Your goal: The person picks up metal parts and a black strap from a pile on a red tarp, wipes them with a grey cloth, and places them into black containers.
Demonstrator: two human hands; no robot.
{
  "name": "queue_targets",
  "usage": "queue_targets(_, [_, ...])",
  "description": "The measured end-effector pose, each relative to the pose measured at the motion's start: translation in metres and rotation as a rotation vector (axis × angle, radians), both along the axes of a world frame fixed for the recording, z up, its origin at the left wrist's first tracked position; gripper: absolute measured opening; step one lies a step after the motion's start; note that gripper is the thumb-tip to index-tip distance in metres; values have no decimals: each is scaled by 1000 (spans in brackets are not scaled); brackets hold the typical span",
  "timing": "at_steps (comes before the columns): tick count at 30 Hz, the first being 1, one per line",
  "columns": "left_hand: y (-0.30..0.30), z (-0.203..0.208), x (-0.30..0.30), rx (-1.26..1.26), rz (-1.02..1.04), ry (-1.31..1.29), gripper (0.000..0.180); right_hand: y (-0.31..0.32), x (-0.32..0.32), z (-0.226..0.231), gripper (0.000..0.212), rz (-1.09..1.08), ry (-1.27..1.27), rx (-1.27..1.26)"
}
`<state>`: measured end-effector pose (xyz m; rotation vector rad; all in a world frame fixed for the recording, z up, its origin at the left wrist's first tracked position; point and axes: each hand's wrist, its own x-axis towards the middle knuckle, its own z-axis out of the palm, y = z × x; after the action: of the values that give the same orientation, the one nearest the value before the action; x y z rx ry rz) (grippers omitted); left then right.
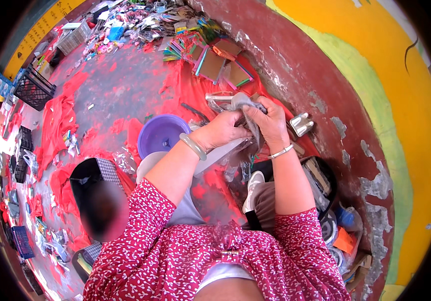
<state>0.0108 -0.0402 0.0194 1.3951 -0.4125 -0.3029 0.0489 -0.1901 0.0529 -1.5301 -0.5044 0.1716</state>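
Observation:
In front of me, both my hands are closed on a crumpled grey cloth (253, 124). My left hand (225, 130), with a pale bangle at the wrist, pinches its lower left side. On the other side my right hand (269, 120), wearing a thin silver bangle, grips the upper part. A rounded grey piece (240, 100) sticks out beyond my fingers; whether it is cloth or a separate object I cannot tell. Left of my left wrist stands a purple plastic basin (148, 144). A shiny silvery object (301, 124) lies to the right of my right hand.
Red cloth sheeting (175, 85) covers parts of the floor. Boards with coloured edges (213, 65) lie against the peeling wall (320, 75). Beyond is a heap of mixed items (140, 25). Black crates (35, 89) stand at left. Another person (97, 200) is close on my left.

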Motion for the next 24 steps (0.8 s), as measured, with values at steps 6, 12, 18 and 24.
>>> queue_targets(6, [-3, 0, -4, 301, 98, -150, 35, 10, -5, 4, 27, -383, -142, -345])
queue_targets(12, [-11, 5, -10, 418, 149, -275, 34, 2, 17, -19, 37, -471, 193, -181])
queue_targets(18, [-7, 3, -5, 376, 332, -272, 36, -15, 29, -7, 40, -308, 716, 669])
queue_targets(24, [-7, 16, -3, 529, 395, -42, 32, -22, 2, 28, 44, -11, 280, -247])
